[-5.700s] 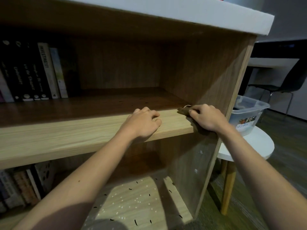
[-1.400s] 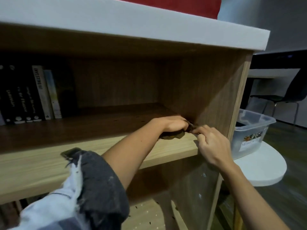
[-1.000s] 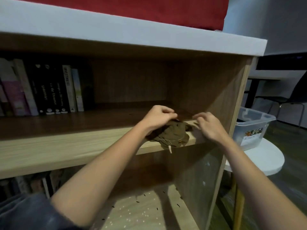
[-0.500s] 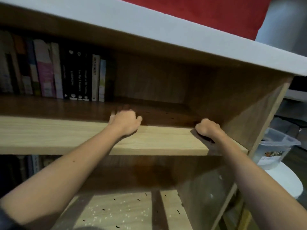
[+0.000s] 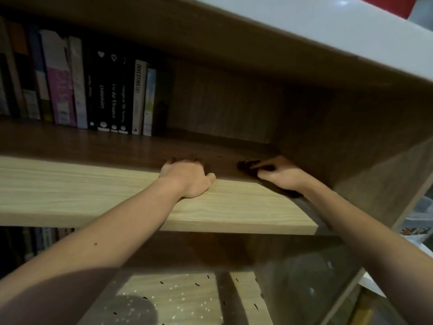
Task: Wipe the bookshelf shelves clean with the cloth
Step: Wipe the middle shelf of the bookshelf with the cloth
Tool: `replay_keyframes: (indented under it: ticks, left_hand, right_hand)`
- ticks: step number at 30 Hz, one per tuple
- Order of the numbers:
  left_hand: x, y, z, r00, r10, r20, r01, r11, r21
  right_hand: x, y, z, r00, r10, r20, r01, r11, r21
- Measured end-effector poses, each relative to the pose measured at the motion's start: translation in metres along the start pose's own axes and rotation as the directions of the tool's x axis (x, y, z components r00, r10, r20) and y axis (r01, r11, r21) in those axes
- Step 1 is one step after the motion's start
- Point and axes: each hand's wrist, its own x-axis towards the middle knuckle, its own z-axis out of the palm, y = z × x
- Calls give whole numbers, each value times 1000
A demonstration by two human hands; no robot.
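Wiping the upper shelf (image 5: 93,191), we grip the dark cloth (image 5: 247,165) in our right hand (image 5: 281,175) near its right corner, while our left hand (image 5: 187,178) rests flat on the front edge. Specks dot the lower shelf (image 5: 178,299), so we judge that most of the wiping is left.

Dim room; wooden bookshelf (image 5: 351,127) fills most of frame; upright books (image 5: 103,95) upper left; red panel (image 5: 419,5) and pale wall (image 5: 424,18) upper right; clear plastic bin (image 5: 420,216) at right edge; white table edge (image 5: 370,287) lower right.
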Motion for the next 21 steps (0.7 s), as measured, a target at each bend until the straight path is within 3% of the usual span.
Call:
replay_keyframes:
  ticks: [6, 10, 13, 16, 19, 21]
  left_hand:
    - [-1, 1, -2, 1000, -9, 25, 10, 1000, -20]
    - [-1, 1, -2, 999, -12, 35, 12, 1000, -16]
    - [0, 0, -3, 999, 1, 37, 0, 1000, -27]
    - [-1, 0, -5, 999, -1, 41, 2, 1000, -18]
    - [-3, 2, -7, 999, 7, 52, -7, 1000, 2]
    - [-5, -2, -13, 994, 25, 105, -27, 1000, 16]
  right_hand:
    - [14, 12, -17, 989, 93, -114, -98, 995, -32]
    - [16, -6, 11, 996, -84, 4, 84, 990, -114]
    - [10, 4, 1, 998, -34, 44, 37, 997, -65]
    - [24, 6, 0, 996, -3, -90, -10, 989, -144]
    - [26, -6, 13, 995, -49, -89, 32, 982, -188]
    - [24, 0, 8, 994, 12, -110, -37, 974, -222]
